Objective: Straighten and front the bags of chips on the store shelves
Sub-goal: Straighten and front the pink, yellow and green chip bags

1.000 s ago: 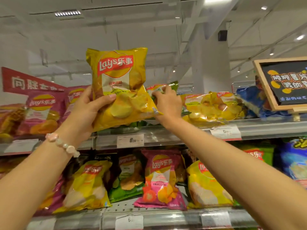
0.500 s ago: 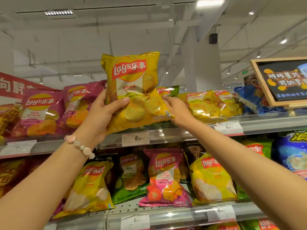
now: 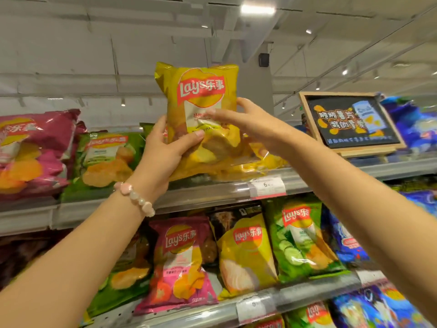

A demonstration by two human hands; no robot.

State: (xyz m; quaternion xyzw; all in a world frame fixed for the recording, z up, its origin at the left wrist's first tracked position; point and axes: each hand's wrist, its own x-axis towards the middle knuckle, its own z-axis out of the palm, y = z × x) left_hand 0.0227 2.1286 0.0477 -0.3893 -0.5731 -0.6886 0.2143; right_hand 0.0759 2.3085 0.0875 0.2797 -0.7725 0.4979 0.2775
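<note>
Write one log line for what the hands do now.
left hand: grips yellow bag | right hand: touches bag | bag: upright, top shelf

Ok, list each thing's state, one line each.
Yellow bag: upright, logo forward, held above the top shelf.
Left hand: grips the bag's lower left.
Right hand: fingers straight, touching the bag's front.
Maroon bag: leaning back.

You've got two hands (image 3: 165, 152) up, one yellow bag (image 3: 201, 110) held, one pink bag (image 3: 35, 147) and one green bag (image 3: 106, 157) top-left, one chalkboard sign (image 3: 350, 121) right.
</note>
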